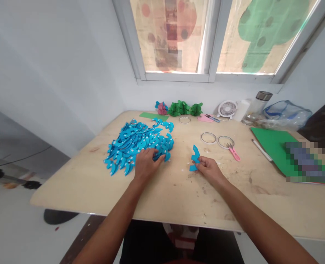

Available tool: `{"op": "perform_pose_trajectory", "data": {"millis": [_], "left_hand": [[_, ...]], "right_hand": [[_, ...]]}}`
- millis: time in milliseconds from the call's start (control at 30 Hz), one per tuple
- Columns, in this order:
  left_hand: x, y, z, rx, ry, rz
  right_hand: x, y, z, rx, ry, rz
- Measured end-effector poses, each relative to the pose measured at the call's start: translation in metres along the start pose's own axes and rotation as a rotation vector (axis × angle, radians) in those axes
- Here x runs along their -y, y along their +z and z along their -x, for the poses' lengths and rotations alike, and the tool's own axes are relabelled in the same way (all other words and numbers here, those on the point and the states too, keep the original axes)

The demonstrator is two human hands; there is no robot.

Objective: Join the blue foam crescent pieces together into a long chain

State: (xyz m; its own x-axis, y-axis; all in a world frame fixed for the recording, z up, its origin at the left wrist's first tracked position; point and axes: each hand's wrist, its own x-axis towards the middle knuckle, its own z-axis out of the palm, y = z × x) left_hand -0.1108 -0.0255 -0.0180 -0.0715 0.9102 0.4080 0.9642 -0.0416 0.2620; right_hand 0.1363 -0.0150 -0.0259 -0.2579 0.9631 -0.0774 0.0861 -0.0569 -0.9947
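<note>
A heap of blue paper cutouts (140,137), curved and dotted with small white spots, covers the left middle of the table. At the heap's near right edge lies my left hand (147,161), its fingers curled and its thumb closing on blue paper cutouts there; its fingertips are partly hidden. To the right, my right hand (210,170) pinches a curved blue paper cutout (195,154) between thumb and fingers, just above the bare wood. The lower end of that cutout shows below the fingertips.
Rolls of thin tape (208,138) and pink-handled snips (234,152) lie right of centre. Behind stand green paper figures (183,108), a small white fan (227,109) and a glass bottle (257,108). Green sheets (272,150) and a white pen (262,150) lie at right.
</note>
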Motion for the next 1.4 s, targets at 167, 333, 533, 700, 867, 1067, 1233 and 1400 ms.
{"op": "perform_pose_trajectory", "data": {"millis": [167,333,533,700,867,1067,1233,1400], "left_hand": [[-0.002,0.006,0.002,-0.009,0.086,0.113],[-0.006,0.015,0.009,0.086,0.221,0.174],[-0.015,0.010,0.005,0.131,0.232,0.155],[-0.022,0.001,-0.018,0.100,0.214,-0.069],[-0.031,0.011,-0.029,0.138,0.233,-0.158],[-0.042,0.016,-0.024,0.092,0.266,-0.181],[-0.053,0.010,-0.028,-0.016,0.376,-0.047],[-0.064,0.010,-0.030,-0.034,0.444,-0.042]], "right_hand": [[-0.001,0.001,-0.001,-0.006,0.008,0.010],[-0.001,0.001,-0.001,-0.001,-0.020,0.005],[0.002,0.001,0.000,0.013,-0.009,0.027],[0.005,0.002,0.001,0.010,-0.018,0.015],[0.006,0.002,0.001,0.008,-0.036,0.017],[0.006,0.002,0.000,0.003,-0.034,-0.011],[0.004,-0.001,-0.001,-0.019,0.025,-0.146],[0.000,-0.004,-0.002,-0.034,-0.001,-0.148]]}}
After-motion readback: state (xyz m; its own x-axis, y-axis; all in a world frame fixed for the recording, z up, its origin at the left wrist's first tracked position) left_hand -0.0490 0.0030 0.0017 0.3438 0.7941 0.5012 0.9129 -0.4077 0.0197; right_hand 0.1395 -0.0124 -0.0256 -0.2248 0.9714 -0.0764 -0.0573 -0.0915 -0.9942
